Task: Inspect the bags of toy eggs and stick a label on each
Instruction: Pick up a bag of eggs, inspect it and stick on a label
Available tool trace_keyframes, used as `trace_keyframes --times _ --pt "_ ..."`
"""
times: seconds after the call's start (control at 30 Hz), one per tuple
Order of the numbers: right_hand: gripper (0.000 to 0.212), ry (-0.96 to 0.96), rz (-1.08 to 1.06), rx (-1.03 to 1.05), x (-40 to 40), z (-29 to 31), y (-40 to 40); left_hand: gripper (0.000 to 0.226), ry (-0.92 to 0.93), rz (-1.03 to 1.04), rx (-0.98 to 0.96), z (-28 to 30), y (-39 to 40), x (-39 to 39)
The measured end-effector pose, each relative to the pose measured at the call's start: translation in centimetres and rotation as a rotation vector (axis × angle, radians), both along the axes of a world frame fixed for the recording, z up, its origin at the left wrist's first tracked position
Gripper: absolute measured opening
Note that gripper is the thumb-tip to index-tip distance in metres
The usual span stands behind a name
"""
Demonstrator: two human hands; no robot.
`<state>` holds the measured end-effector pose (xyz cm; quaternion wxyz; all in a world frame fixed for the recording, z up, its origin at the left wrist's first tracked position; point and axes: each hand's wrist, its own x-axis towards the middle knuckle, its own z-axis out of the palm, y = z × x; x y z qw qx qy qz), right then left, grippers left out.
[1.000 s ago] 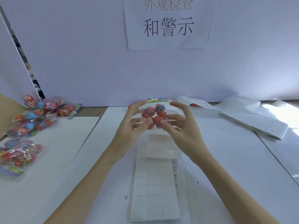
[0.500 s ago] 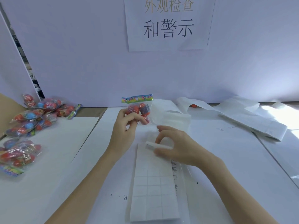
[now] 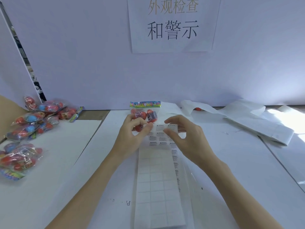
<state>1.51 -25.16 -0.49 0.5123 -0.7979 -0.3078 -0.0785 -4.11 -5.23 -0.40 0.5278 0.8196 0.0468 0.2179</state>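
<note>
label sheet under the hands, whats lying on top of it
The right hand pinches the label sheet at its far end, bending it up; the left hand, holding the egg bag, touches that end too. Printed warning labels show there; the nearer squares look blank.

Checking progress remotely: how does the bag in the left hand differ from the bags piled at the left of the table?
The held bag is upright, lifted in the left hand, beside the label sheet; the piled bags lie flat, overlapping, untouched. All are clear bags of red and blue eggs with colourful header cards.
</note>
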Motion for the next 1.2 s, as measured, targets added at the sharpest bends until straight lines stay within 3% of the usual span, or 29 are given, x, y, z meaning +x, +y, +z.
trace_keyframes --times 0.17,0.43,0.67,1.03,1.2 --pt "0.013 -0.01 -0.005 0.029 0.0 -0.6 0.4 0.022 0.043 0.051 -0.083 0.1 0.5 -0.1" --pt "0.014 -0.038 0.03 0.032 -0.4 -1.0 0.9 0.009 0.055 -0.067 0.025 -0.3 -0.6 -0.1" --pt "0.015 -0.123 0.029 0.044 -0.8 -0.9 1.2 0.019 0.072 -0.08 -0.12 -0.5 -0.9 -0.1" --pt "0.017 -0.047 0.059 0.079 -0.7 -1.2 1.3 0.023 0.054 -0.081 -0.141 -0.5 -0.9 0.0" --pt "0.023 -0.12 0.05 0.025 -0.7 -1.2 1.4 0.025 0.052 -0.09 -0.129 -0.5 -0.8 0.0"
